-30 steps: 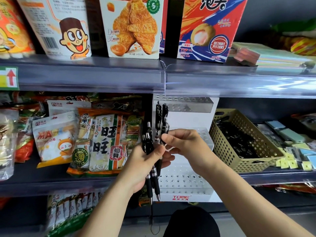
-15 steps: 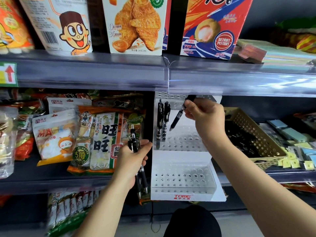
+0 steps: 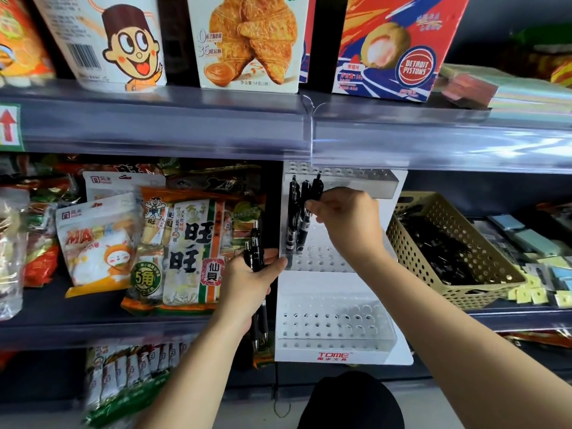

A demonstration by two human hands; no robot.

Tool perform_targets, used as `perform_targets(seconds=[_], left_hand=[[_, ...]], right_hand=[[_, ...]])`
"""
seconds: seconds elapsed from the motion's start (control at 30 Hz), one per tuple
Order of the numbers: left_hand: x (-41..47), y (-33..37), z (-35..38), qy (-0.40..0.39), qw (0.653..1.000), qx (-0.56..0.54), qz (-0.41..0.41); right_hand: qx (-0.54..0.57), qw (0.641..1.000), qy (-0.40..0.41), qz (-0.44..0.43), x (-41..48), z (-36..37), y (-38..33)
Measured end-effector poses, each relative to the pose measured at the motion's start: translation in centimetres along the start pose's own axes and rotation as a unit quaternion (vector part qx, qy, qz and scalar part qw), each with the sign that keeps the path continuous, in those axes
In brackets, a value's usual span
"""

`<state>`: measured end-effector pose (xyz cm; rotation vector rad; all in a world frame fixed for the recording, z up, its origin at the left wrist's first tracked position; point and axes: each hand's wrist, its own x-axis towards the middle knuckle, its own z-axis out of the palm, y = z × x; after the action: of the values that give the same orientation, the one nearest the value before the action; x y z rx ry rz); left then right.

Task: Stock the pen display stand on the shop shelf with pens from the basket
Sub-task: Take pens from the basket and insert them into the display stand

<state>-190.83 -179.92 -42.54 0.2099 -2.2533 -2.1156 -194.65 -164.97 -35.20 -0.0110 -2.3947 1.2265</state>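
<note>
A white tiered pen display stand [image 3: 334, 328] with rows of holes stands on the middle shelf. Two black pens [image 3: 294, 218] stand upright in the left end of its upper tier. My right hand [image 3: 346, 221] pinches a third black pen [image 3: 316, 188] upright right beside them. My left hand [image 3: 250, 283] grips a small bundle of black pens [image 3: 254, 252] just left of the stand. To the right of the stand, a tan perforated basket [image 3: 495, 274] holds several black pens.
Snack bags [image 3: 185, 252] fill the shelf left of the stand. Sticky-note pads [image 3: 544, 267] lie right of the basket. Snack boxes [image 3: 247, 41] line the shelf above, whose front rail [image 3: 309, 131] overhangs the stand's top tier.
My right hand took one pen from the left hand's bundle, lifted it to the stand's upper tier, and now holds it upright beside the two standing pens. The left hand dropped lower left.
</note>
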Motion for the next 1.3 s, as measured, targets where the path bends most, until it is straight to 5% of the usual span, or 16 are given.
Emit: perform_targets(seconds=[0.63, 0.93, 1.3], left_hand=[[-0.4, 0.4, 0.0, 0.007, 1.000, -0.004, -0.016], [-1.3, 1.3, -0.7, -0.009, 0.999, -0.033, 0.003], [-3.6, 2.1, -0.2, -0.164, 0.985, -0.054, -0.025]], right_hand=[[-0.048, 0.996, -0.068, 0.018, -1.6, 0.1, 0.9], [-0.005, 0.999, -0.037, 0.018, -3.4, -1.1, 0.2], [0.129, 0.942, -0.309, 0.027, -5.3, -0.7, -1.5]])
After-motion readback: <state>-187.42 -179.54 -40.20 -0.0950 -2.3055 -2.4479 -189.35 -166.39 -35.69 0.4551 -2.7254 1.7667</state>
